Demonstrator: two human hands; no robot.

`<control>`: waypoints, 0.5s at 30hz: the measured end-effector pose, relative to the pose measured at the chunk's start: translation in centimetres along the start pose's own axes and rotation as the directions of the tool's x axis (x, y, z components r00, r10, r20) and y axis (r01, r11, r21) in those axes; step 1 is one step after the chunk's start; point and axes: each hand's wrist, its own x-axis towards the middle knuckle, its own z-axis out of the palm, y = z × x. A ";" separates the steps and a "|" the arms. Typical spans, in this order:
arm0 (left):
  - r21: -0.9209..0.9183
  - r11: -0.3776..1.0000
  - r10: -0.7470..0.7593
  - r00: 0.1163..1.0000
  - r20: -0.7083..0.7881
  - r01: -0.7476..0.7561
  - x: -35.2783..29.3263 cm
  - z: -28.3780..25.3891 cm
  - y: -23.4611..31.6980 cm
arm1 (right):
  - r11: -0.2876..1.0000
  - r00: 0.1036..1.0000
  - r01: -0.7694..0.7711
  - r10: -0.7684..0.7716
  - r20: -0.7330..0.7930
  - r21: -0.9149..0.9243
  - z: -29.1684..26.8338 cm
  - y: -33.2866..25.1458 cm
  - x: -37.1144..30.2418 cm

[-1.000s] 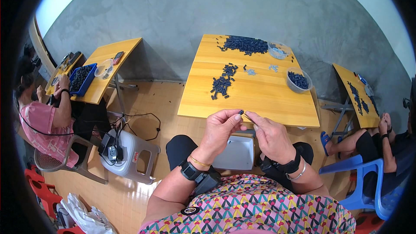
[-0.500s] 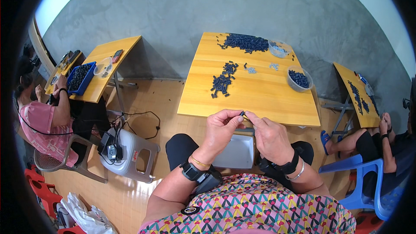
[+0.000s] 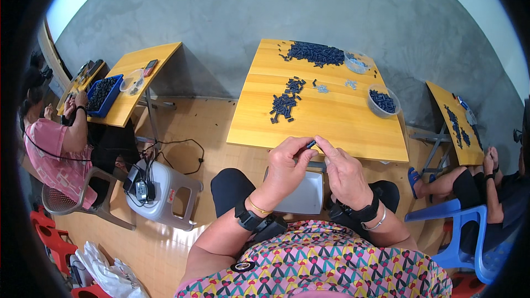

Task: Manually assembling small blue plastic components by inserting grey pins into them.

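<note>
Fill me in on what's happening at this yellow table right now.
A seated person pinches a small dark piece between the left hand and the right hand, just off the near edge of the yellow table. On the table lie a big pile of dark pieces, a smaller scattered cluster and a clear bowl of them. A grey tray rests on the lap.

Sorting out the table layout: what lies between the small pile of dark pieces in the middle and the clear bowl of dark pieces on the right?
In the head view, a few tiny pale pieces and otherwise bare wooden table lie between the small pile and the clear bowl.
</note>
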 end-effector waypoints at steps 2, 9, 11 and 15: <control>0.095 0.994 0.061 0.998 0.003 -0.061 0.2 -0.3 0.5 | 1.000 1.000 0.009 -0.009 -0.025 -0.010 0.1 -0.1 0.0; -0.222 0.942 -0.217 0.961 0.172 0.253 0.0 -0.6 1.3 | 0.997 0.999 0.028 -0.030 -0.025 -0.076 -0.4 -0.5 -0.1; -0.239 0.928 -0.230 0.944 0.238 0.286 0.4 -1.2 1.3 | 0.997 0.999 0.038 -0.040 -0.027 -0.070 -0.4 -0.4 -0.2; -0.142 0.956 -0.217 0.947 0.236 0.255 0.4 -1.3 1.4 | 0.997 0.994 0.078 -0.080 -0.072 -0.025 0.0 -0.1 -0.3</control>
